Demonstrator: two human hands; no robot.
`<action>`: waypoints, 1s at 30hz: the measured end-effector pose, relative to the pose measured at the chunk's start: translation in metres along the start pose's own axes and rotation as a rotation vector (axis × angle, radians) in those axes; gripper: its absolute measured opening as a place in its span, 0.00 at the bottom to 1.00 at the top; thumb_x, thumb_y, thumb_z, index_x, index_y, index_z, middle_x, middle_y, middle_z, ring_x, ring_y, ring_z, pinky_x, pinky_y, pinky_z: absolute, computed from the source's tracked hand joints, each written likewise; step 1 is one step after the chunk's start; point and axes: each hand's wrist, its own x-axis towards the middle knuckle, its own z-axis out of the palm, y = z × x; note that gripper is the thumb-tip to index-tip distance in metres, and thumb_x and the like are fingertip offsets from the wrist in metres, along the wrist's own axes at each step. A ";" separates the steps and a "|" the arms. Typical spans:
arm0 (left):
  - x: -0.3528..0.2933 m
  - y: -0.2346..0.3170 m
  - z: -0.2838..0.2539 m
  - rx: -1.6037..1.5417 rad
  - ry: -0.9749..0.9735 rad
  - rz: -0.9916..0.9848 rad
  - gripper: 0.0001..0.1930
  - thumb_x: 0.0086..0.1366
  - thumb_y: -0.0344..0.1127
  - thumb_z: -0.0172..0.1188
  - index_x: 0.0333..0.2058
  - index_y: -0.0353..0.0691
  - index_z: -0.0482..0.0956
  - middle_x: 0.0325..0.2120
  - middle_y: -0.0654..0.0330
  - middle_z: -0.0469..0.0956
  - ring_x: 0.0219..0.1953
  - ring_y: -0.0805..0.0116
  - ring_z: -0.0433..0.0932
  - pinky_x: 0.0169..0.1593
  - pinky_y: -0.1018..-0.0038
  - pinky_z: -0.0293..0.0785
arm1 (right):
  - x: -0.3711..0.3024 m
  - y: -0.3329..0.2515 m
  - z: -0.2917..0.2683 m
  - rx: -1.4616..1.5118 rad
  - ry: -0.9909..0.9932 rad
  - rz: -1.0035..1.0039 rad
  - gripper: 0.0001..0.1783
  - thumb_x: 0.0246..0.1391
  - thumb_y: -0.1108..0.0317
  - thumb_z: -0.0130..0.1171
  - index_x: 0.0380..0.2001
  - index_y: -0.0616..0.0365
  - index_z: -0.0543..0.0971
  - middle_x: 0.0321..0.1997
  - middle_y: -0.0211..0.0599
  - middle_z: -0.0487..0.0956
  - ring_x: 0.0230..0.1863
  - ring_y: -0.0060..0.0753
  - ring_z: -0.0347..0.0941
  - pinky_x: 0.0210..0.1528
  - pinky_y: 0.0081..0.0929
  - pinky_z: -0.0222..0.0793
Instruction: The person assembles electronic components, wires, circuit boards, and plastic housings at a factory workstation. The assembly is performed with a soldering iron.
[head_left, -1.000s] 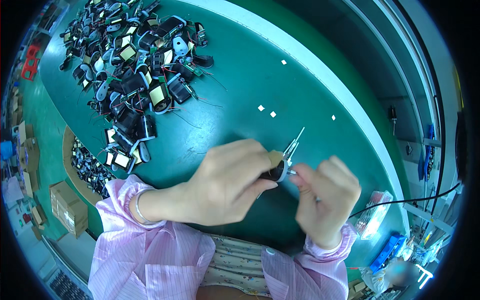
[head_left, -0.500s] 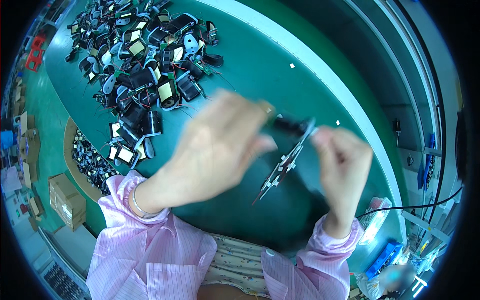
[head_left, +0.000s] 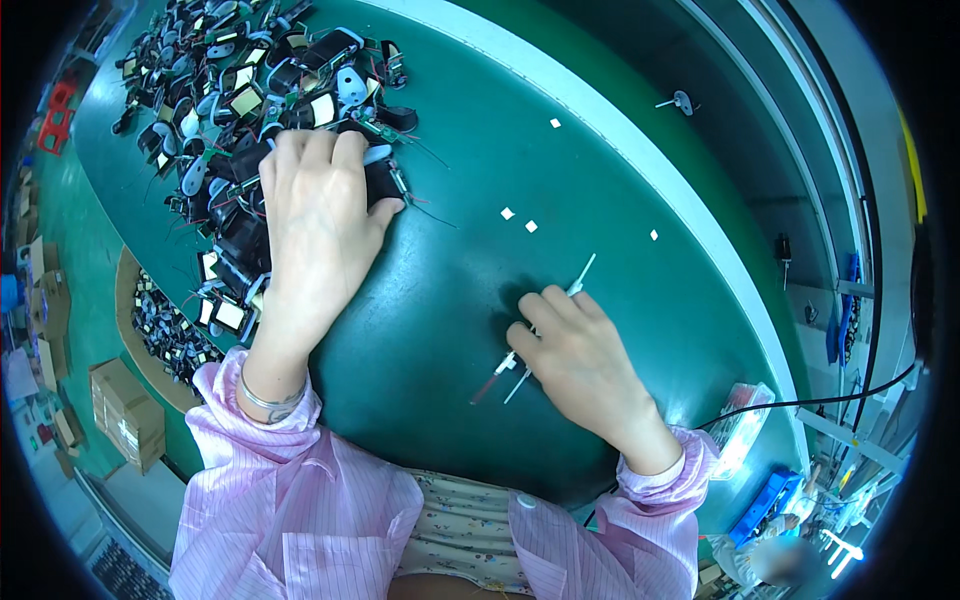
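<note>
At the left, my left hand reaches over a heap of black curved casings with pale grey end pieces. Its fingers bend down among the casings and its thumb is spread away. The fingertips and whatever lies under the palm are hidden. Right of the middle, my right hand is closed around a thin strip with small white pieces. One narrow end sticks out above the fingers. Below them show two thin ends, one of them reddish brown.
Small white squares lie scattered on the green tabletop. A clear package and a black cable are at the right. Left of the table are a carton of similar parts and a brown box. Another person sits at lower right.
My left hand has moved left and away from me, from beside the right hand onto the heap. The right hand has come lower and left. The dark part between them no longer shows there.
</note>
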 end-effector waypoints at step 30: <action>-0.023 0.032 -0.029 -1.287 -0.676 0.247 0.07 0.54 0.29 0.68 0.22 0.34 0.80 0.33 0.58 0.76 0.23 0.77 0.66 0.25 0.80 0.61 | -0.017 -0.015 -0.047 0.134 0.532 0.124 0.11 0.33 0.79 0.61 0.27 0.60 0.78 0.28 0.33 0.72 0.31 0.34 0.69 0.48 0.41 0.64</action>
